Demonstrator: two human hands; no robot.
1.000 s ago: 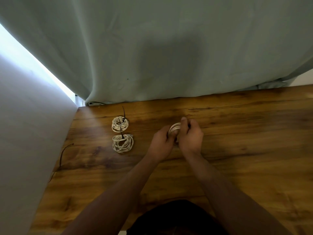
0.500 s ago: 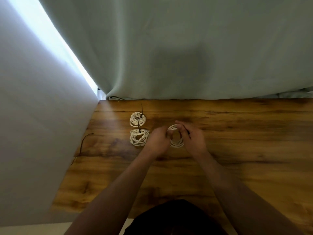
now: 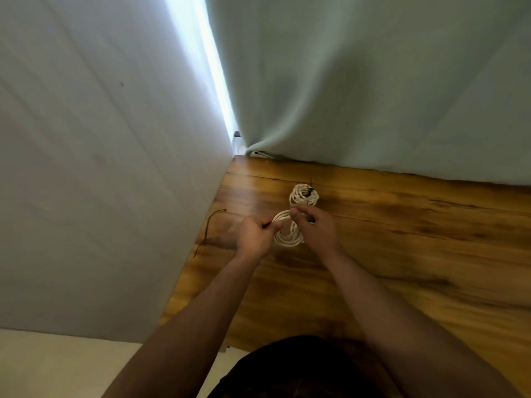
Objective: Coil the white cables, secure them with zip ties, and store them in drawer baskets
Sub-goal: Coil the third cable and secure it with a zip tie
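A loose white cable coil (image 3: pixel 285 240) lies on the wooden table (image 3: pixel 402 254) between my two hands. My left hand (image 3: pixel 255 234) pinches the coil's left side, and a thin dark strip shows at its fingertips. My right hand (image 3: pixel 315 226) grips the coil's upper right side. Just beyond my hands sits a tied white coil (image 3: pixel 303 195) with a black zip tie around it. A second tied coil seen earlier is hidden behind my hands.
A loose black zip tie (image 3: pixel 209 228) lies at the table's left edge, against the grey wall (image 3: pixel 100 182). A pale green curtain (image 3: pixel 373 81) hangs along the table's far edge. Bare wood stretches to the right.
My hands have moved left with the loose coil, up to the tied coils. The nearer tied coil is now covered by my hands. The view has swung left.
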